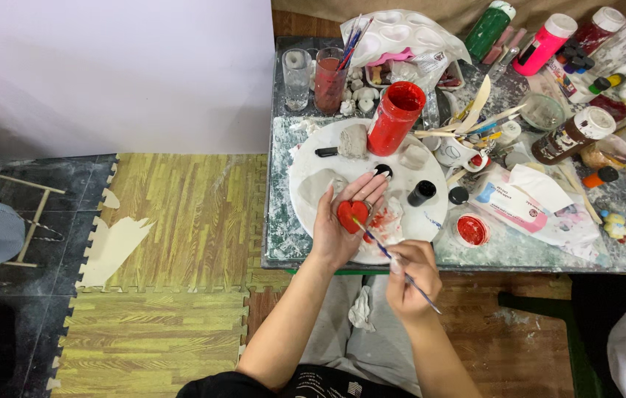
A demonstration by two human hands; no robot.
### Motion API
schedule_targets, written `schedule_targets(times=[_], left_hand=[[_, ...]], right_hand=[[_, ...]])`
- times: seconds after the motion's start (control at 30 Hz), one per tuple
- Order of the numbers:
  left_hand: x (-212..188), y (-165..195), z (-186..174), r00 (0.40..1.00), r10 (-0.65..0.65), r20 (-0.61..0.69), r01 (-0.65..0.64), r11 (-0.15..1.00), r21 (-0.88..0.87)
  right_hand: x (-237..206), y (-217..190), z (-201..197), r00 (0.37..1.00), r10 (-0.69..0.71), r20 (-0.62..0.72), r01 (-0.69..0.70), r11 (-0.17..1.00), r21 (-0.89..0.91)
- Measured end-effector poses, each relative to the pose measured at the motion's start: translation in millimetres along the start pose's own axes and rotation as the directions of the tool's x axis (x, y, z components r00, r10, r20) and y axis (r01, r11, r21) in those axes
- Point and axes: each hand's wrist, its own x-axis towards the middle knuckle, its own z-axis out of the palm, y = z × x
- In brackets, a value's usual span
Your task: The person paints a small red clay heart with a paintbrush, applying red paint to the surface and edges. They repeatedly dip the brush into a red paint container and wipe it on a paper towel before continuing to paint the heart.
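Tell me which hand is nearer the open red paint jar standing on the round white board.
Left. The left hand, cupping a red heart-shaped piece, lies just below the open red paint jar; the right hand, gripping a thin paintbrush, sits lower, off the table's edge.

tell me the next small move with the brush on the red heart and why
Probably a short stroke across the red heart: the right hand has the thin brush tip at its lower edge, and the left hand cradles it over the white round board.

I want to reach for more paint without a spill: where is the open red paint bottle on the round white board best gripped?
Grip the red paint bottle around its mid-body, coming from its right side. It stands upright with its mouth open, so a side grasp keeps it level, and the clay lump crowds its left.
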Motion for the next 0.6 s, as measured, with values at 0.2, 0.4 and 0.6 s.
schedule_targets(times=[0.2,0.4,0.6], left_hand=[[1.0,0.7,0.4,1.0,0.001,-0.022,-0.002,1.0,-0.025],[1.8,-1.6,-0.9,1.0,0.016,0.015,-0.016,1.0,0.004],[2.2,0.0,0.2,1.0,0.004,-0.02,-0.005,1.0,-0.009]], right_hand=[[9.1,-8.4,-1.6,0.995,0.054,0.078,-0.052,0.998,-0.024],[10.7,-8.8,-4.5,0.999,0.022,0.029,-0.021,0.999,-0.038],[12.5,-4.2,-3.6,0.997,0.072,0.027,-0.072,0.997,0.026]])
